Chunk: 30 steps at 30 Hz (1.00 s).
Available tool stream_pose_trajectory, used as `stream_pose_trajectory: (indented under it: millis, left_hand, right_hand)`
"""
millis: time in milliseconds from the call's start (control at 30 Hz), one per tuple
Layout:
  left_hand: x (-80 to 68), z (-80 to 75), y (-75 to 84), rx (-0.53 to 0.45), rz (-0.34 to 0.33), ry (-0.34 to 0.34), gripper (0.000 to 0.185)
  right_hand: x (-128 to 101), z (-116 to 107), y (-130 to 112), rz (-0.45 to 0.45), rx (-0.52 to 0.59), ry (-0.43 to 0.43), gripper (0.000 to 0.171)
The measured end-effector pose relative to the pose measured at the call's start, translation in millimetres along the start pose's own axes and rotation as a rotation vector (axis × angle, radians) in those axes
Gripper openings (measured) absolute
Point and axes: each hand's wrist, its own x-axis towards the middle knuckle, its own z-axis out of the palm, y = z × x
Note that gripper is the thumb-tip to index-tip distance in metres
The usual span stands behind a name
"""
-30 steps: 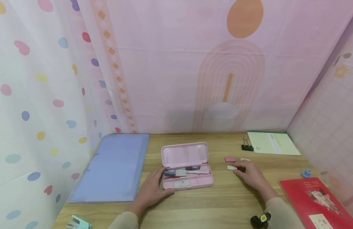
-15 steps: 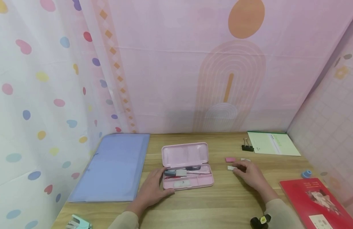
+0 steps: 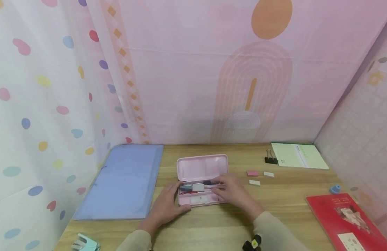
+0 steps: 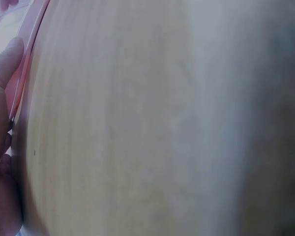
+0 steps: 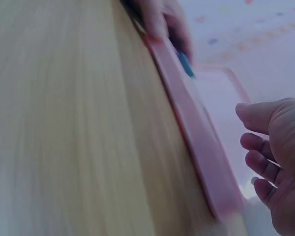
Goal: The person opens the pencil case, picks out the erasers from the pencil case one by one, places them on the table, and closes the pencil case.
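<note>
An opened pink pencil case stands at the middle of the table, its lid tipped back. Inside lie a grey-and-white block, pens and a whitish piece in the front compartment. My left hand holds the case's left end, thumb at the front edge and fingers at the back. Over the right part of the case hovers my right hand, fingers loosely bent. The right wrist view shows a gap between its thumb and fingers, with nothing held. Parts of the contents are hidden beneath this hand.
To the right lie a pink eraser-like block and two white ones, one nearer. Behind are a black binder clip and a pale green notebook. A blue folder, mint stapler, red book and blue sharpener-like object surround them.
My right hand has left the nearer white block on the table and moved left to over the pencil case. The left hand stays at the case's left end.
</note>
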Motion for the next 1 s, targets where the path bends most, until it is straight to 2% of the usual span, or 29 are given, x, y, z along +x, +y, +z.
stream_pose_trajectory:
  millis: [167,333,433,567,833,1000]
  left_hand:
    - [1.7,-0.5,0.5,-0.002,0.007,-0.004,0.106]
    - [1.5,-0.9,-0.7,-0.006,0.007,-0.002,0.106]
    - [1.2,-0.3,-1.8,-0.003,0.014,-0.002,0.107]
    - [1.0,0.0,-2.4,0.0,0.022,-0.002,0.106]
    - [0.2,-2.4,0.1,-0.004,0.026,0.004,0.106]
    - [0.7,-2.1,0.3,-0.006,0.025,0.001,0.106]
  right_hand:
    - [17.0,19.2,-13.3,-0.069,-0.048,-0.023,0.026]
    - [28.6,29.6,-20.3,-0.032,-0.111,-0.056,0.026]
    - [33.1,33.7,-21.2,0.01,-0.099,-0.095,0.028]
    - [36.7,35.7,-21.0,0.047,-0.07,-0.129,0.029]
    - [41.1,34.0,-19.0,0.065,-0.07,-0.142,0.025]
    - [44.1,31.7,-17.3,0.024,-0.123,-0.161,0.024]
